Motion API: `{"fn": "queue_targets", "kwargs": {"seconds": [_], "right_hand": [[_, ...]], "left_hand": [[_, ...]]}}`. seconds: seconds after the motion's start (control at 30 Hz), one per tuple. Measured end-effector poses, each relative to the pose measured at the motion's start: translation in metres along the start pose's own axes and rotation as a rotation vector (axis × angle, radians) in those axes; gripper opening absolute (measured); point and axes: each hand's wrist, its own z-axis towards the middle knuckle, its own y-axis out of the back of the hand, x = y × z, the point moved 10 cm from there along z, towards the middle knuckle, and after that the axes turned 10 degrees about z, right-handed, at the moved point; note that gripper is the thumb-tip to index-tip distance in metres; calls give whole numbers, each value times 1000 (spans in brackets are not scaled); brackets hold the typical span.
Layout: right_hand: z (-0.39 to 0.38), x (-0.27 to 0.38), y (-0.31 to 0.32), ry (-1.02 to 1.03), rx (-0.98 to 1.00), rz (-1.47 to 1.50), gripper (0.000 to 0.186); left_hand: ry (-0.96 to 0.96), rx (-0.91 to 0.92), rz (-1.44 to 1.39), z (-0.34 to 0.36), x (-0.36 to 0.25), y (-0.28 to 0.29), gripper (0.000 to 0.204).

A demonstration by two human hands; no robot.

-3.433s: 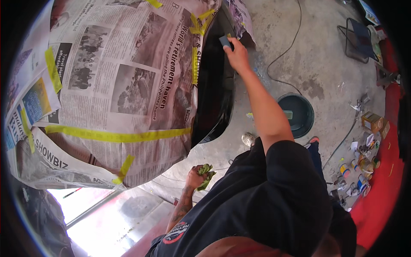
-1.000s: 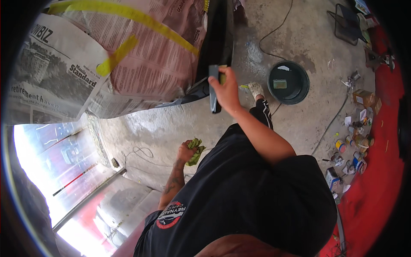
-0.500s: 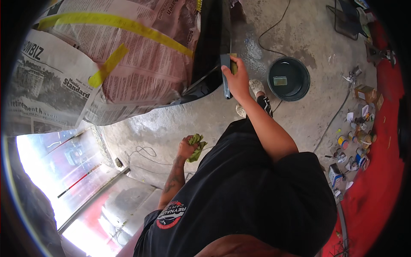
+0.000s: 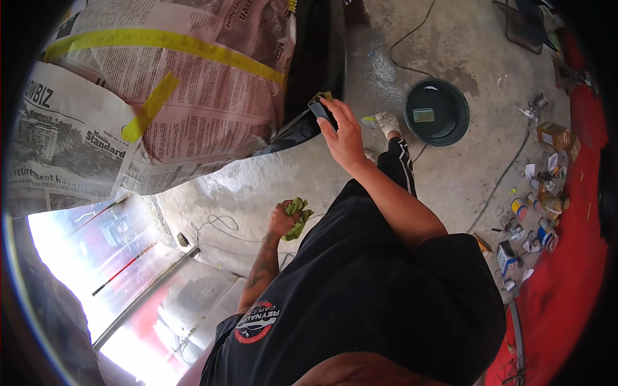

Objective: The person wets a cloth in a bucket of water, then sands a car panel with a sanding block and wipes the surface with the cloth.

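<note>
My right hand (image 4: 344, 141) is closed around a grey sanding block (image 4: 319, 110) with a yellowish-olive layer along its far edge. The block lies against the curved corner of a glossy black car panel (image 4: 314, 67); its underside is hidden. Newspaper sheets (image 4: 212, 96), held by yellow masking tape (image 4: 164, 42), cover the surface left of the panel. Lower down and apart from the car, my left hand (image 4: 279, 222) grips a crumpled green cloth (image 4: 298, 219).
A dark round bucket (image 4: 463, 116) of water, a pale rectangular piece in it, stands on the wet concrete floor (image 4: 380, 64) to the right. Cans, boxes and a cable (image 4: 499, 186) lie farther right by a red surface (image 4: 579, 244). Another cable (image 4: 215, 224) curls beyond my left hand.
My right hand has moved left with the sanding block, now turned at a different angle against the panel corner. My left hand still holds the cloth in nearly the same place.
</note>
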Motion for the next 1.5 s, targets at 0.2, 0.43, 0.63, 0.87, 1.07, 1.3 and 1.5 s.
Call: {"fn": "queue_targets", "kwargs": {"seconds": [0.2, 0.43, 0.63, 0.87, 1.07, 1.3, 1.5], "right_hand": [[1, -1, -2, -10, -48, -27, 38], [22, -1, 1, -10, -85, -49, 40], [30, -8, 5, -33, -100, -75, 40], [39, -13, 5, -21, -77, -46, 39], [110, -34, 15, 27, -88, -80, 37], [15, -3, -5, -29, 9, 29, 37], [53, -3, 2, 25, -7, -5, 36]], "left_hand": [[-24, -45, 47, 0, -6, 7, 45], [-1, -6, 66, 4, -6, 6, 47], [1, -22, 60, 8, -4, 8, 47], [17, 7, 56, 11, -5, 10, 47], [-28, -40, 106, 11, -15, 17, 47], [0, -8, 52, 14, -11, 13, 46], [-78, -43, 70, 18, -20, 18, 42]]}}
